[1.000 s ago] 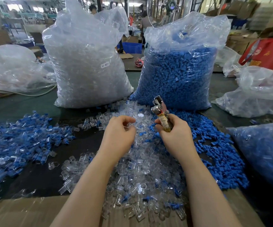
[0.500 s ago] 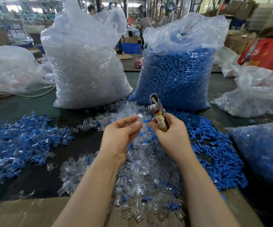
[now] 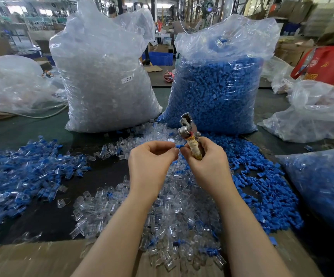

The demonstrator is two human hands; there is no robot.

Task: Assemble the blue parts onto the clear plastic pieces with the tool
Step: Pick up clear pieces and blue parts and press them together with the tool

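Hands meet above the middle of a dark desk (image 3: 106, 174). The left hand (image 3: 152, 162) has its fingers curled, pinching a small blue part (image 3: 178, 146) at its fingertips. The right hand (image 3: 206, 160) grips a tool (image 3: 190, 136) by its tape-wrapped handle, the metal head pointing toward 12 o'clock; its thumb tip sits just beside the blue part. Under the hands lies a heap of clear plastic pieces (image 3: 162, 212). Loose blue parts (image 3: 262, 192) spread at 3 o'clock, and mixed blue-and-clear pieces (image 3: 28, 172) at 9 o'clock. At 12 o'clock stand a bag of clear pieces (image 3: 106, 82) and a bag of blue parts (image 3: 216, 92).
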